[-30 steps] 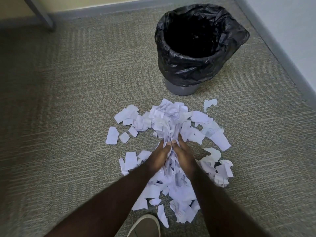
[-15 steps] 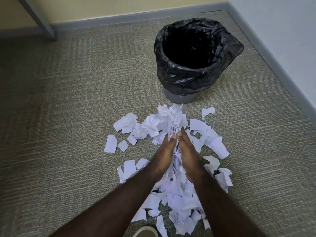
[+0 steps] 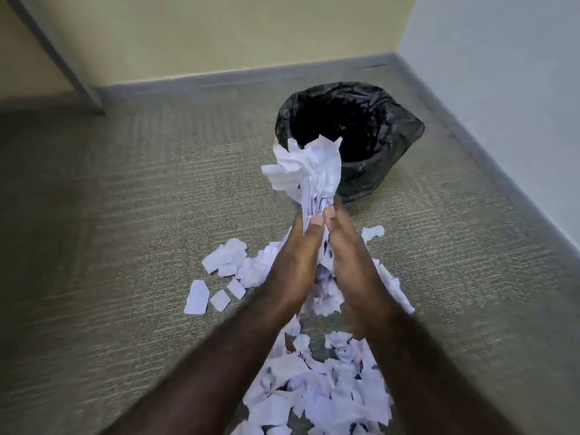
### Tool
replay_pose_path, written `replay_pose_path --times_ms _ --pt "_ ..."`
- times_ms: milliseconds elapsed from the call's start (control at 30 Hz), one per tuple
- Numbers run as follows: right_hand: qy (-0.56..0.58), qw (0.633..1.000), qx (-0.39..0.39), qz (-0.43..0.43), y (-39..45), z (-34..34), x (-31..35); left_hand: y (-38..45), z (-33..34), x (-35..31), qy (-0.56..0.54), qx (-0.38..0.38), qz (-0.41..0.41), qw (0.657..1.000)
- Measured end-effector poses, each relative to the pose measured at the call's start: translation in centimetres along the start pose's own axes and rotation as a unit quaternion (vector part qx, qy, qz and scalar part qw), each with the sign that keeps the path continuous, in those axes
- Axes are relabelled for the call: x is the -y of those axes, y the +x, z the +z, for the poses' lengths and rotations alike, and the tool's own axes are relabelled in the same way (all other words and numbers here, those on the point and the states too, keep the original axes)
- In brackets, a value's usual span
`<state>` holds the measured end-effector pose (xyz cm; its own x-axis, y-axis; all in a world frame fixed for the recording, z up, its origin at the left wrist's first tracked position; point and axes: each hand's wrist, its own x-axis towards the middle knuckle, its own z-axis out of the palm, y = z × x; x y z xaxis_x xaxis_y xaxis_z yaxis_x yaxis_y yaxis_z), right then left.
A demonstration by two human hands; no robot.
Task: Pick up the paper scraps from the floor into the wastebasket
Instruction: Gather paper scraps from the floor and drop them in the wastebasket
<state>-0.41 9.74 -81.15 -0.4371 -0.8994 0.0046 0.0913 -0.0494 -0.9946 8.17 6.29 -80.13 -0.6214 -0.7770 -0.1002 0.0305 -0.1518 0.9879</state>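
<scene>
Head view. The left hand (image 3: pixel 295 265) and the right hand (image 3: pixel 351 262) are pressed palm to palm, thumbs uppermost, and clamp between them a bundle of paper scraps (image 3: pixel 309 171). The bundle fans out above the fingertips in a crumpled white tuft, and further scraps hang down between the two wrists. Both hands are closed on the bundle; neither is free. Both forearms enter from the lower edge of the frame and are blurred.

The tuft overlaps the near left rim of the wastebasket (image 3: pixel 373 171), which stands on the carpet (image 3: pixel 125 246) close to the corner of the room. The wastebasket is lined with a black plastic bag (image 3: pixel 395 127) folded over its rim; its interior is dark and its contents cannot be made out. Whether the bundle is over the opening or merely in front of it cannot be told from this angle.

On the carpet a pile of loose scraps (image 3: pixel 317 400) remains below the forearms, near the bottom edge. A smaller group of separate pieces (image 3: pixel 219 277) lies to the left of the hands, and a single torn scrap (image 3: pixel 373 232) lies just right of them, near the foot of the wastebasket. A grey baseboard (image 3: pixel 219 80) runs along the yellow wall, and a grey slanted furniture leg (image 3: pixel 62 58) meets the carpet at upper left.
</scene>
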Motion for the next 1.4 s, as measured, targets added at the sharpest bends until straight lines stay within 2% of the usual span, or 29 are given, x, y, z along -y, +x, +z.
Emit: replay_pose_path --times_ms 133,333,567,667,1000,1100,1233,1333,1400 --pt "0.019 0.999 0.008 -0.046 4.7 0.0 3.3 4.1 -0.1 -4.4 0.012 0.026 0.033 0.999" --pt "0.023 0.992 -0.021 -0.119 11.5 -0.6 8.2 11.1 0.8 -9.4 -0.04 0.07 0.117 0.99" --pt "-0.021 0.987 -0.059 -0.15 17.2 -1.8 10.5 16.7 1.2 -12.4 -0.021 0.107 0.161 0.981" --pt "-0.022 0.984 -0.092 -0.154 18.6 -2.3 9.6 18.6 1.3 -11.6 -0.028 0.106 0.138 0.984" --pt "-0.008 0.986 -0.133 -0.098 22.6 -4.0 6.5 22.6 1.5 -9.3 -0.118 0.089 0.077 0.986" --pt "-0.01 0.988 -0.138 -0.071 23.7 -4.9 5.0 23.0 1.0 -8.6 -0.046 0.049 0.029 0.997" --pt "-0.145 0.984 -0.096 0.034 24.4 -6.1 3.5 23.3 0.0 -7.6 0.095 0.039 -0.043 0.994" --pt "-0.284 0.952 -0.06 0.098 24.3 -6.4 3.0 23.6 -0.3 -7.2 0.169 0.055 -0.102 0.979" --pt "-0.338 0.933 -0.04 0.117 24.7 -6.5 2.5 24.1 -0.3 -6.9 0.226 0.053 -0.136 0.963"
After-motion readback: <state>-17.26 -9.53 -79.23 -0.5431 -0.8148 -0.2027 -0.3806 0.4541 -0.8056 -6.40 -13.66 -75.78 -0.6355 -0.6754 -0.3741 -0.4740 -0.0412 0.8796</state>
